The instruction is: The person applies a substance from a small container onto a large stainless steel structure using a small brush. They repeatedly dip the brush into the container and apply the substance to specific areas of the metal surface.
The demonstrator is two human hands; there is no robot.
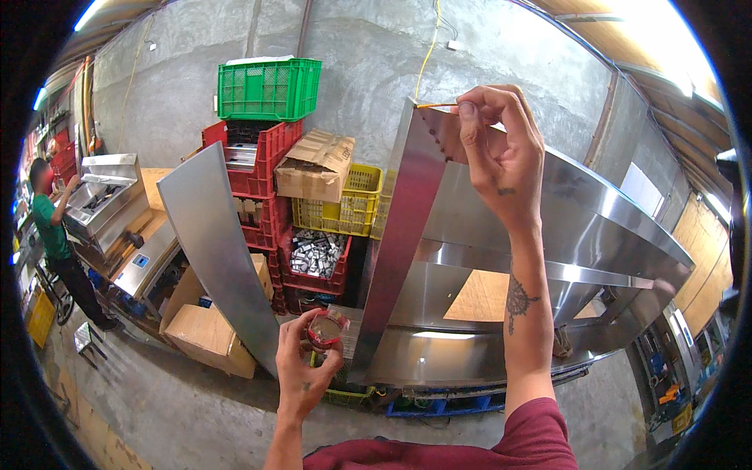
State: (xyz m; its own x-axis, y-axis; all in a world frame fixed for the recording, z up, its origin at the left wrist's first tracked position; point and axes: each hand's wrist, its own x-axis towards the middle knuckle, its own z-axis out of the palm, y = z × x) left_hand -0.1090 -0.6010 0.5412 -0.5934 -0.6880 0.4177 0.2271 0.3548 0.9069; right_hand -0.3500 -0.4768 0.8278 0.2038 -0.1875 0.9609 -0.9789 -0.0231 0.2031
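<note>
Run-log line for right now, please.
left hand: holding small round container | right hand: pinching thin stick, tip at top corner of metal panel | nearby: dark spots along its edge

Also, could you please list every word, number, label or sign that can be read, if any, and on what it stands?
No text is readable with certainty.
Cardboard box by the yellow crate: dark print, too small and blurred.
Round container in the left hand: no legible letters.
Blue-and-white patch at left: too small to tell any writing.

Container (324, 332) partly hidden by left hand (301, 374), maroon sleeve (540, 432) cropped
</note>
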